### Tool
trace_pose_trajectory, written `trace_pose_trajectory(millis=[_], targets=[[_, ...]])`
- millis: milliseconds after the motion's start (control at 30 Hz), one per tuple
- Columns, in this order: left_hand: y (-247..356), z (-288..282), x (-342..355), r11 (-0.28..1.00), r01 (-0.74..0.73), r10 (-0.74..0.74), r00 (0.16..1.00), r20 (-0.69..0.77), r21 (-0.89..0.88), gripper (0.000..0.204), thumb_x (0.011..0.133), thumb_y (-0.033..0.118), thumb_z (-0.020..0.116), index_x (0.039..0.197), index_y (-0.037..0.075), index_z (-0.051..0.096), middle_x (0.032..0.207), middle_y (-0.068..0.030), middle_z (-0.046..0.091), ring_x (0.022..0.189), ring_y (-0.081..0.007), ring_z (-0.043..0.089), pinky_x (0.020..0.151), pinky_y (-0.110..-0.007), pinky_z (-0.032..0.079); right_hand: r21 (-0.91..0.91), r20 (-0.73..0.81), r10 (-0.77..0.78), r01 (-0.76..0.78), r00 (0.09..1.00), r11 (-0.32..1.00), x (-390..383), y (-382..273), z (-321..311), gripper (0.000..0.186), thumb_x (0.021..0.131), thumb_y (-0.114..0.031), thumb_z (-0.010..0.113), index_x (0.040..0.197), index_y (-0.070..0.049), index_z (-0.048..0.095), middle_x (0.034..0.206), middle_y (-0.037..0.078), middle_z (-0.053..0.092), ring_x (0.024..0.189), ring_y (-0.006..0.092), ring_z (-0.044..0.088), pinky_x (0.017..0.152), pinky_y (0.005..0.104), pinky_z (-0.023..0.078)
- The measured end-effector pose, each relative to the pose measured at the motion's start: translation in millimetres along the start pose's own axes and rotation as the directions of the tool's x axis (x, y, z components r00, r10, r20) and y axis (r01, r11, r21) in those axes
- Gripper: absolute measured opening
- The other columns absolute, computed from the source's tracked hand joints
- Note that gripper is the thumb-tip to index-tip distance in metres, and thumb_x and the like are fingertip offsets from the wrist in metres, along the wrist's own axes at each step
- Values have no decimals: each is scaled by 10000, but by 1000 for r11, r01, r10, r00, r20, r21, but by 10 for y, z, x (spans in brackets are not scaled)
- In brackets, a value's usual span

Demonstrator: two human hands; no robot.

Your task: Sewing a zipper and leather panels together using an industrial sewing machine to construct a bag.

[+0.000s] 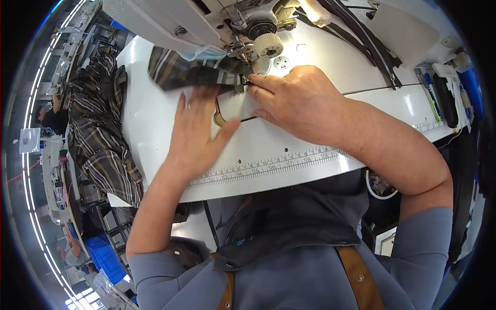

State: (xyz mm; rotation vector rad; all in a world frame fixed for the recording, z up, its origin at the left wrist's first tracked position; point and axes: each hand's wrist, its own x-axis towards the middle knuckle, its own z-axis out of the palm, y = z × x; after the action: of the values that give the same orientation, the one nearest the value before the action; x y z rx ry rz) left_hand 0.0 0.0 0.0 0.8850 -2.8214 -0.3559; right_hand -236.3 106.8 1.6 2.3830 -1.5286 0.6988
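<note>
A dark plaid fabric piece (191, 72) lies on the white sewing table (310, 134), running under the sewing machine (206, 23) near its presser foot. My left hand (194, 129) lies flat and blurred on the table, fingers spread, its fingertips at the plaid piece's near edge. My right hand (292, 98) presses its fingertips on the fabric's right end, just beside the presser foot. Whether it pinches the cloth is unclear.
A heap of the same plaid fabric (101, 134) hangs off the table's left edge. Black zippers (361, 36) lie at the back right. A printed ruler strip (279, 163) runs along the table's front edge. Small tools (444, 98) sit at the far right. Other workers are far left.
</note>
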Motion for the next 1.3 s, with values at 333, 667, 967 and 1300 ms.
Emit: trace_pose_trajectory(millis=[333, 667, 967, 1300], targets=[[-86, 59, 523, 928, -5, -32, 995, -92, -373, 445, 928, 407, 726, 1224, 75, 713, 1277, -149, 686, 1238, -338, 558, 1085, -475, 319, -30, 28, -17, 18, 999, 999, -4, -30, -29, 150, 864, -150, 695, 852, -4, 726, 867, 117, 716, 733, 243, 739, 628, 372, 591], [-279, 221, 884, 976, 102, -145, 963, -226, -192, 476, 890, 381, 729, 1314, 167, 702, 1402, -120, 646, 1400, -333, 480, 1150, -520, 292, -18, 183, -5, 8, 983, 1000, 30, -21, -58, 413, 902, -346, 766, 1082, 23, 716, 1235, 166, 740, 777, 287, 761, 684, 381, 621], [-133, -141, 494, 950, 25, -43, 998, -52, -311, 362, 884, 235, 776, 1201, 63, 739, 1250, -162, 715, 1141, -349, 677, 1001, -444, 489, -46, 137, -17, 23, 990, 999, -7, -34, -55, 454, 920, -373, 743, 1121, 34, 723, 1231, 177, 739, 721, 261, 754, 652, 369, 611], [386, -375, 271, 888, -167, 308, 908, -285, 428, 423, 705, 68, 771, 1122, 140, 766, 1114, 6, 724, 1066, -243, 683, 1042, -417, 445, -8, 65, -59, 59, 996, 998, -10, -62, -56, 181, 860, -132, 682, 947, 14, 744, 902, 128, 732, 712, 244, 745, 583, 376, 583]])
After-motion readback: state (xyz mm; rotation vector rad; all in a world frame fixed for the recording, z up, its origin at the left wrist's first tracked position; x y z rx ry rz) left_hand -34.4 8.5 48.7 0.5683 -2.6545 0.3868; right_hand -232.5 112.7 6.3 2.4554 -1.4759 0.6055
